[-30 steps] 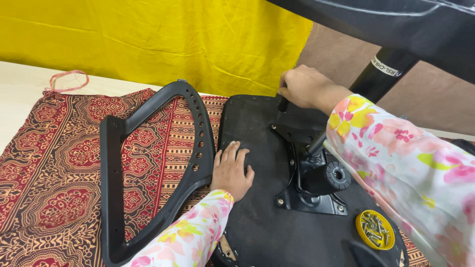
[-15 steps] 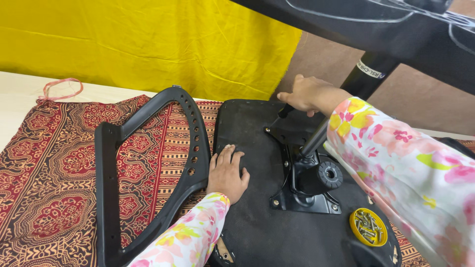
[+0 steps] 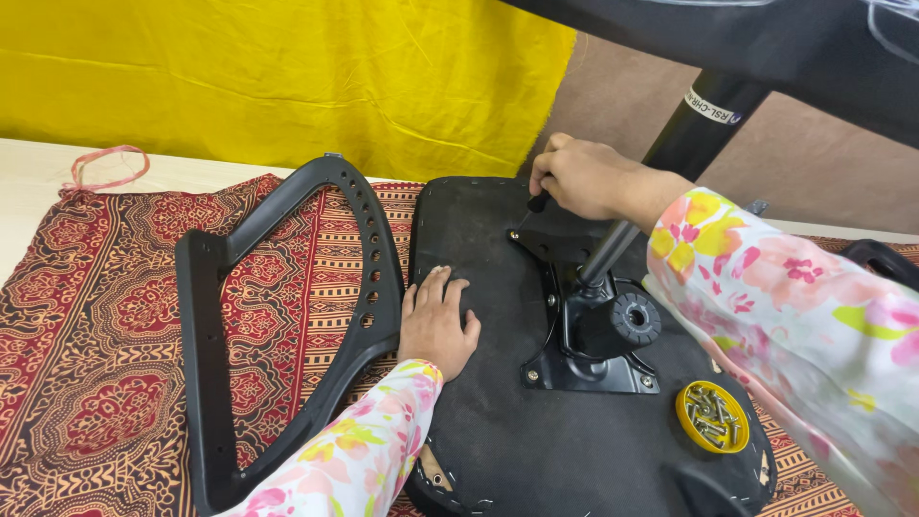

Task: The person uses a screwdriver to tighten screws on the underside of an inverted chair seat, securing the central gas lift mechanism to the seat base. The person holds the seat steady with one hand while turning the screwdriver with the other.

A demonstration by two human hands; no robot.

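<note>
While the left hand (image 3: 438, 325) pressed flat and open on the upturned seat pan (image 3: 498, 421) to steady it, the right hand (image 3: 584, 180) gripped a screwdriver (image 3: 532, 208) at the mounting plate (image 3: 574, 306).

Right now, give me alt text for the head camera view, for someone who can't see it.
A person's right hand drives a small screwdriver into the black metal mechanism plate on an upturned chair seat, while the left hand presses flat on the seat. A black chair frame lies beside it on a patterned red cloth, and a yellow lid of screws sits on the seat.
</note>
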